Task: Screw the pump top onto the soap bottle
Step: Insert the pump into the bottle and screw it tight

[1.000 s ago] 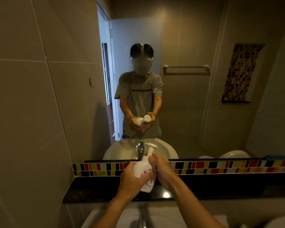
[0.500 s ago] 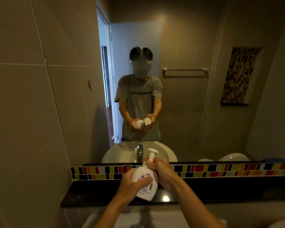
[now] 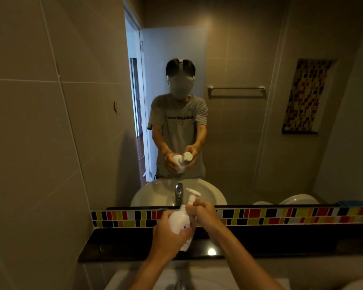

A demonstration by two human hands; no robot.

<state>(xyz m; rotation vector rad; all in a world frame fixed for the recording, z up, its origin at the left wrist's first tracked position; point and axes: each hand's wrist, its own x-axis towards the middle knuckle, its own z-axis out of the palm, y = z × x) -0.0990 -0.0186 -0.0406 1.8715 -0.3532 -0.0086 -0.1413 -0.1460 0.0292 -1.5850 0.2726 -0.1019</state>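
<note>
A white soap bottle with a printed label is held in the air above the dark ledge, tilted with its top leaning to the right. My left hand wraps around the bottle's body from the left and below. The white pump top sits on the bottle's neck and sticks up past my fingers. My right hand grips the collar at the base of the pump. The mirror shows the same hold from the front.
A dark glossy ledge runs under a strip of coloured mosaic tiles and a large mirror. The white sink with its tap lies below my arms. A tiled wall closes the left side.
The bottle has dropped slightly in the view and tilted more, its base swinging toward me. My right hand has shifted its grip around the pump collar; both hands keep hold.
</note>
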